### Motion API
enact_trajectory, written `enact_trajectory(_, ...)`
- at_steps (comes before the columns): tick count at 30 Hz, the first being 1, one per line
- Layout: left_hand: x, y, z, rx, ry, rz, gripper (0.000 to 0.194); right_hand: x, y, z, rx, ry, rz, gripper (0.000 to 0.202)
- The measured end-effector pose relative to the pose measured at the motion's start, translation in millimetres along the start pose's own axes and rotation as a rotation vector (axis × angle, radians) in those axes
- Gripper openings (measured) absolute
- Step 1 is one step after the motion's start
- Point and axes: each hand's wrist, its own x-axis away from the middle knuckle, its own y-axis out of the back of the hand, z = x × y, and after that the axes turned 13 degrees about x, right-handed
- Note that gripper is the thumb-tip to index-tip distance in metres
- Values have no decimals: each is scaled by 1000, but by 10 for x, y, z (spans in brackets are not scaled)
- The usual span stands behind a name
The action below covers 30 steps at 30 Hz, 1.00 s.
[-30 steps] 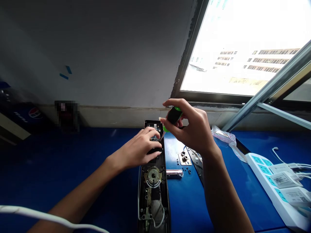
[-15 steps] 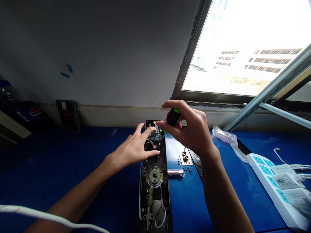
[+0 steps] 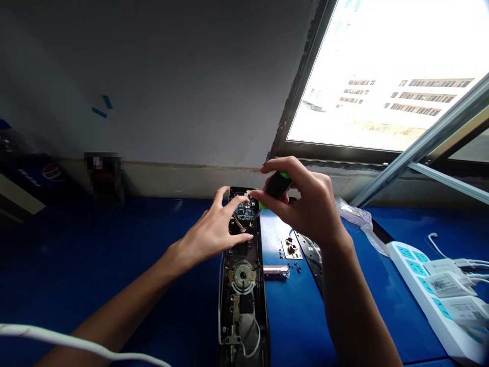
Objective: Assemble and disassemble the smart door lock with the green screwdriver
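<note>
A long black device housing (image 3: pixel 261 285) lies open, its inner parts exposed. Near its far end is a blue circuit board (image 3: pixel 244 210), and lower down sits a round metal part (image 3: pixel 243 276). My left hand (image 3: pixel 216 227) rests on the housing with fingers spread around the board. My right hand (image 3: pixel 309 201) is closed around a black and green screwdriver (image 3: pixel 278 184). The screwdriver's shaft slants down to the right edge of the housing beside the board; its tip is too small to make out.
Right of the housing are a small metal plate (image 3: pixel 292 248), several loose screws (image 3: pixel 295 267) and a pink wrapped cylinder (image 3: pixel 276 272). A white power strip (image 3: pixel 428 300) with plugs lies at the right. A white cable (image 3: pixel 76 340) crosses the lower left.
My right hand has shifted slightly right with the screwdriver, which leans more to the right. White wires on the black panel beside it have come into view. My left hand has barely moved.
</note>
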Motion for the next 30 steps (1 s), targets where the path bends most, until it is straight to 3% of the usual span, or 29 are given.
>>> enact_trajectory(9, -13, -9, 34, 49, -55, 6, 72, 0, 52, 4, -146, -1, 133, 35)
enact_trajectory(16, -2, -8, -10, 34, -56, -11, 67, -14, 46, 26, 125, -121, -108, 20)
enact_trajectory(19, 2, -6, -16, 33, -50, -14, 64, -21, 121, 48, 51, -69, -2, 14)
enact_trajectory(22, 2, -8, -11, 26, -45, -15, 64, -17, 200, 77, 16, -31, 100, 22)
enact_trajectory(28, 21, -7, -47, 13, -8, 4, 62, 6, 188, 66, 105, -66, 49, 9)
enact_trajectory(30, 30, -4, -63, 6, 6, 15, 61, 9, 177, 58, 31, -43, 85, 25)
